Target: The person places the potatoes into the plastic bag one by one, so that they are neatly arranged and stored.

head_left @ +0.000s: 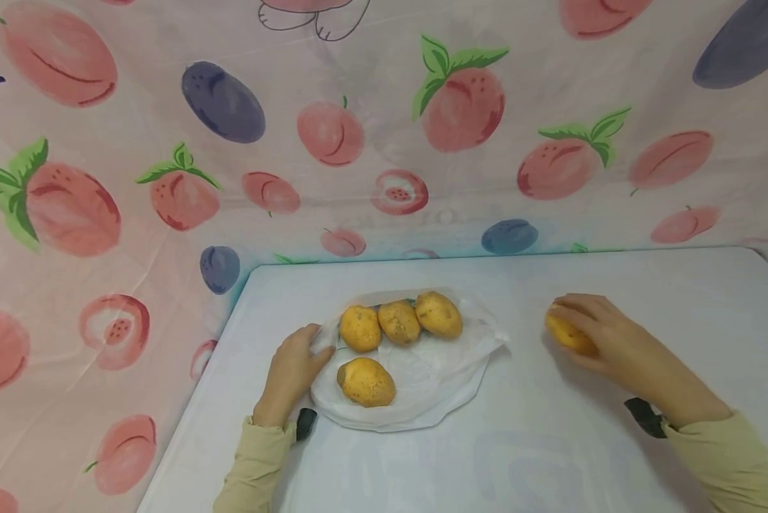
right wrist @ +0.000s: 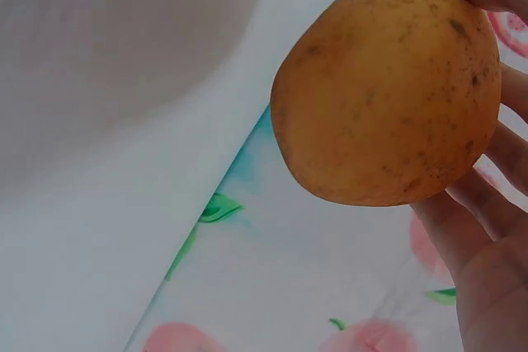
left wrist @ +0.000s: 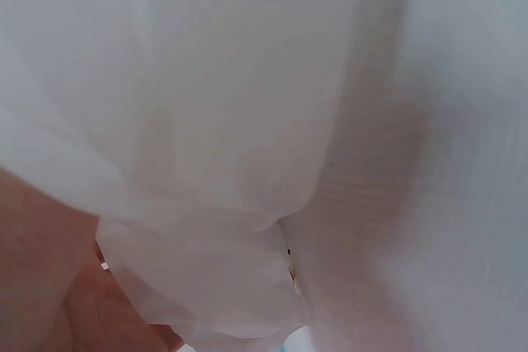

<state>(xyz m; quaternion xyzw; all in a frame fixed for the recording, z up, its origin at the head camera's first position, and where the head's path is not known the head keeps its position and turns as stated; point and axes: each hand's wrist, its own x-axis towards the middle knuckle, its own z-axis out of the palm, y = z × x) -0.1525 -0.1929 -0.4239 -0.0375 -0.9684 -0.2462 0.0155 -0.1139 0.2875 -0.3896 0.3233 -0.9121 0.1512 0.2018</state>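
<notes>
My right hand (head_left: 592, 331) grips a yellow potato (right wrist: 384, 92) over the right side of the table, thumb on one side and fingers on the other. In the right wrist view brown specks show on its skin. At the left edge of a white plastic bag (head_left: 422, 377), my left hand (head_left: 294, 367) holds the thin plastic with bent fingers and thumb. Three potatoes (head_left: 399, 322) lie in a row at the back of the bag, and another potato (head_left: 366, 382) lies nearer the front. Plastic (left wrist: 206, 121) fills much of the left wrist view and hides part of that hand.
The bag spreads over the left half of a white table (head_left: 538, 442). Behind and to the left hangs a pink fruit-print cloth (head_left: 371, 85), meeting the table's back edge. Dark bands (head_left: 645, 417) sit at both wrists.
</notes>
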